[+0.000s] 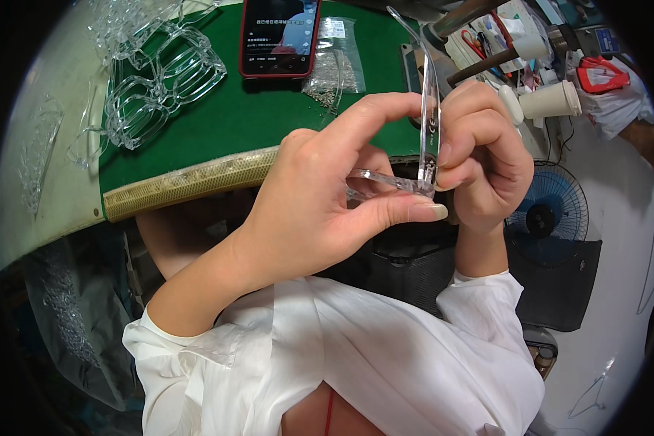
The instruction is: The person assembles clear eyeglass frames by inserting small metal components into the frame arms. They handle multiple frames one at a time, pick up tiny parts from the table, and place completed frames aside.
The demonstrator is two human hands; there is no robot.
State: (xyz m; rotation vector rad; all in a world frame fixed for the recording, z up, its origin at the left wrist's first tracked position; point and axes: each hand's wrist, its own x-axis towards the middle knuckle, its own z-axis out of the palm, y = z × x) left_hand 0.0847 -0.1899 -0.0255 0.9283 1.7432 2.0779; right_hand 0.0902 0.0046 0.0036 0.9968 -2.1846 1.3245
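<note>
A clear plastic eyeglasses frame (385,182) is held over the table's front edge. My left hand (298,189) is closed around it, thumb below and forefinger reaching up along the upright temple arm (427,80). Small metal parts show at the hinge, where the temple meets the front. Beside that hinge, my right hand (487,149) is closed, its thumb and forefinger pinched together; anything between those fingertips is too small or hidden to make out. Past my left hand, a small zip bag (334,65) of tiny metal pieces lies with several loose ones near its mouth.
A pile of clear eyeglasses frames (160,83) lies at the far left of the green mat (247,109). A red-cased phone (277,43) rests at the back. Metal rods (479,69) and tools crowd the far right. A blue fan (548,211) stands below them.
</note>
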